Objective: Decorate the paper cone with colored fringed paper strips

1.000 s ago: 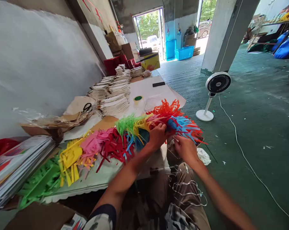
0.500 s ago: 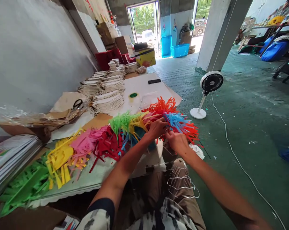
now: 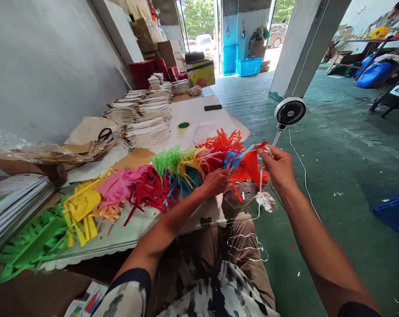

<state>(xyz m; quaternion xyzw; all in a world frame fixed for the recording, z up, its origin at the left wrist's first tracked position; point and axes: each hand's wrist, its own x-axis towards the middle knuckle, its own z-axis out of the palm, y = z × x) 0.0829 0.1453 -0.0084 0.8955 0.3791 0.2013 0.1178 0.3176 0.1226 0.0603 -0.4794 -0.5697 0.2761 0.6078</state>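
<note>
A long row of fringed tissue-paper tassels, green [image 3: 37, 240], yellow [image 3: 83, 207], pink [image 3: 118, 189] and red [image 3: 148, 196], lies along the table's near side. My right hand [image 3: 280, 167] is raised at the table's right end, its fingers pinched on the end of an orange-red tassel [image 3: 249, 167] and a white cord [image 3: 260, 178]. The cord trails down across my lap. My left hand [image 3: 217, 181] is closed at the tassel's left side, beside a blue tassel [image 3: 232, 159]; its fingertips are partly hidden.
Stacks of whitish sheets [image 3: 149, 134], a roll of tape [image 3: 183, 125], a black phone [image 3: 213, 107] and scissors [image 3: 105, 134] lie farther back on the table. A white fan [image 3: 290, 111] stands on the floor to the right. Crumpled white material [image 3: 266, 201] hangs near the table corner.
My right hand has moved right and up from beside my left hand, drawing the orange-red tassel end and the cord with it. My left hand has shifted slightly down and left.
</note>
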